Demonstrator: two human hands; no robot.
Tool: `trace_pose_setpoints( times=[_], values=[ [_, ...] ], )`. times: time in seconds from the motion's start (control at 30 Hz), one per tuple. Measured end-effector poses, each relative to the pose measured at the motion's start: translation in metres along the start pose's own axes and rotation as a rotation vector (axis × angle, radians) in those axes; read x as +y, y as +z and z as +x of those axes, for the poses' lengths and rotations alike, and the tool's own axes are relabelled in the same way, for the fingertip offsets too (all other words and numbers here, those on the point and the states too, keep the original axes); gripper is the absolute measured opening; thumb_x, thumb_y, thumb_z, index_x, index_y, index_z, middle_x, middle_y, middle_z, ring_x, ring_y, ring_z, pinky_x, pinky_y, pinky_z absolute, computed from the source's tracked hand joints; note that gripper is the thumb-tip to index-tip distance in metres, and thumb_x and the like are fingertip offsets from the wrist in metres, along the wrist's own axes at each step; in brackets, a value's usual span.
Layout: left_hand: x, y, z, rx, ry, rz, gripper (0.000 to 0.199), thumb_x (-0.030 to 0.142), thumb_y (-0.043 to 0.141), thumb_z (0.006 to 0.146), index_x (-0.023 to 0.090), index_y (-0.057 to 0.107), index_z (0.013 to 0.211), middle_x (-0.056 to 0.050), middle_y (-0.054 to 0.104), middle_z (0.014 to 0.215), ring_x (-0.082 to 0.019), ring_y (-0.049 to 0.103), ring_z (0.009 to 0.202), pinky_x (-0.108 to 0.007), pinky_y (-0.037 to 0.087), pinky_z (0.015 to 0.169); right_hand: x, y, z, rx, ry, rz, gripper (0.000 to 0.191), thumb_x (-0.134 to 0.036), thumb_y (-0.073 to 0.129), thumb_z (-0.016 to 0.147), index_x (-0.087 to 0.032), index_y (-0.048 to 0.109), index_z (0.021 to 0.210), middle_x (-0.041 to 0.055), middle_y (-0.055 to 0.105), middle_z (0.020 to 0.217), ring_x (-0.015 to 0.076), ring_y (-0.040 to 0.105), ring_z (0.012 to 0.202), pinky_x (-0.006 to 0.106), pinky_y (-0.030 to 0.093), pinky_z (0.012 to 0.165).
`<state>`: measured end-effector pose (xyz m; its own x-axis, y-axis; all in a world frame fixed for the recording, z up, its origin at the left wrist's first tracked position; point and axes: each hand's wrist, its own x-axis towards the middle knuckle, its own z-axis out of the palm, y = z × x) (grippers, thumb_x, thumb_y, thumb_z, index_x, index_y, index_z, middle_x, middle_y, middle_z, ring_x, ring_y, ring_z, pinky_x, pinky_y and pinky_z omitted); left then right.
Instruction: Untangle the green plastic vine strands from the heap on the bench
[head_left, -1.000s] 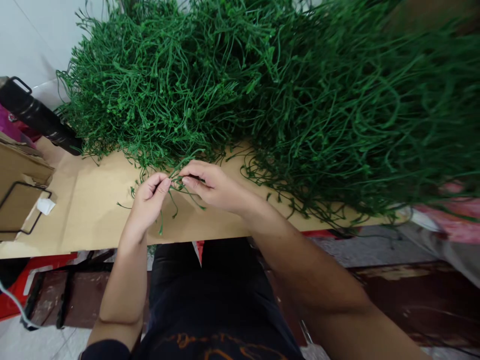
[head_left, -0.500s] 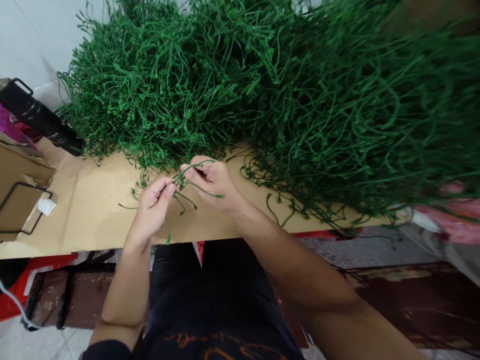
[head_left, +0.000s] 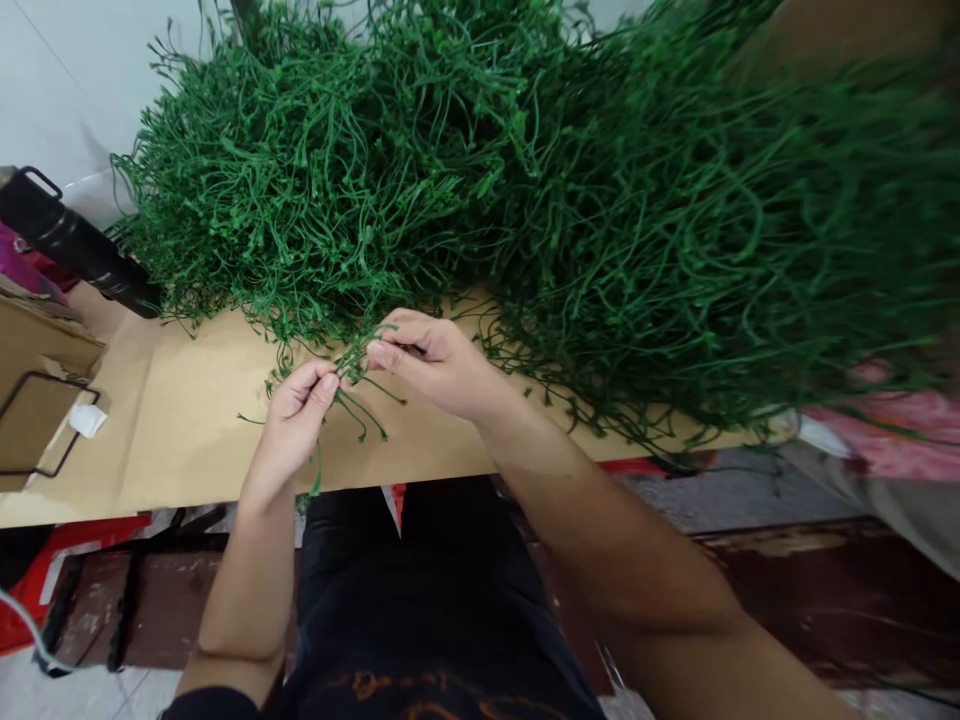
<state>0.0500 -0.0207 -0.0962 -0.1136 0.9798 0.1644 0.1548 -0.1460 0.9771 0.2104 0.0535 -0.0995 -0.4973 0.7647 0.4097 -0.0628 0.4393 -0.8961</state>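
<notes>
My left hand (head_left: 304,400) pinches a small bunch of thin green stems (head_left: 352,362) between thumb and fingers, low over the brown cardboard surface (head_left: 195,410). Several stem ends hang below it. Just to the right, my right hand (head_left: 424,360) has its thumb and forefinger pressed together on the upper part of the same bunch. Behind both hands rises a large heap of curly green stems (head_left: 322,170), with small knobby tips, spreading to the far right.
A black bottle (head_left: 79,245) leans at the left, near a cardboard box (head_left: 37,350) with a black wire frame and a white scrap (head_left: 88,420). Pink patterned cloth (head_left: 892,430) shows at the right. A dark bench (head_left: 810,580) is below.
My right hand has closed in on the bunch, and the stems that stuck out across it now lie lower or nearer my left hand. The view has shifted slightly.
</notes>
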Motion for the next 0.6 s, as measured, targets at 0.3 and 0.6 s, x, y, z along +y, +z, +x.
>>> trace_pose_setpoints(
  times=[0.3, 0.6],
  values=[
    [-0.006, 0.001, -0.001, -0.019, -0.025, -0.133, 0.026, 0.046, 0.063, 0.075, 0.02, 0.059, 0.07, 0.003, 0.047, 0.061, -0.009, 0.037, 0.054, -0.023, 0.032, 0.053, 0.002, 0.032, 0.001, 0.066, 0.258, 0.784, 0.038, -0.046, 0.062, 0.074, -0.017, 0.04, 0.061, -0.0017, 0.051, 0.066, 0.0045, 0.04, 0.051, 0.021, 0.038, 0.049],
    [-0.019, 0.005, 0.005, -0.001, 0.03, -0.37, 0.048, 0.058, 0.065, 0.066, 0.018, 0.042, 0.053, 0.004, 0.033, 0.049, -0.007, 0.029, 0.042, -0.023, 0.028, 0.042, -0.01, 0.047, 0.003, 0.011, 0.236, 1.069, 0.046, -0.04, 0.062, 0.077, -0.018, 0.025, 0.062, -0.0069, 0.035, 0.059, 0.0003, 0.026, 0.042, 0.015, 0.024, 0.039]
  ],
)
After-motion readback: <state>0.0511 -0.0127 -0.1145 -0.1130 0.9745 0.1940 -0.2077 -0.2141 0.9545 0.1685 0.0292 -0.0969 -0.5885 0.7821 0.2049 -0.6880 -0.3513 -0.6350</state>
